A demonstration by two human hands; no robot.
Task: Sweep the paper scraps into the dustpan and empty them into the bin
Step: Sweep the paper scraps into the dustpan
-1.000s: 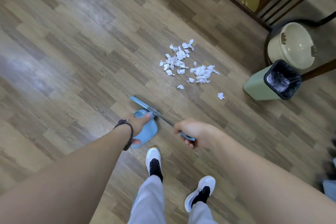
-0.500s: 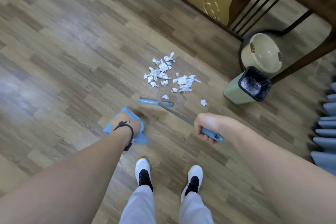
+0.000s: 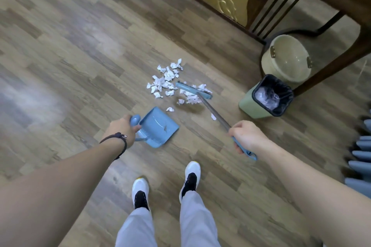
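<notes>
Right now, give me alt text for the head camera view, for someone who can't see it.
A person's right hand sets a blue long-handled brush on white paper scraps on a wood-pattern floor, while the left hand holds a blue plastic dustpan nearby. A green lined bin stands right.

The broom [image 3: 194,91] head covers some paper scraps [image 3: 167,80]; the left hand [image 3: 120,129] hides the dustpan [image 3: 159,126] handle.
</notes>
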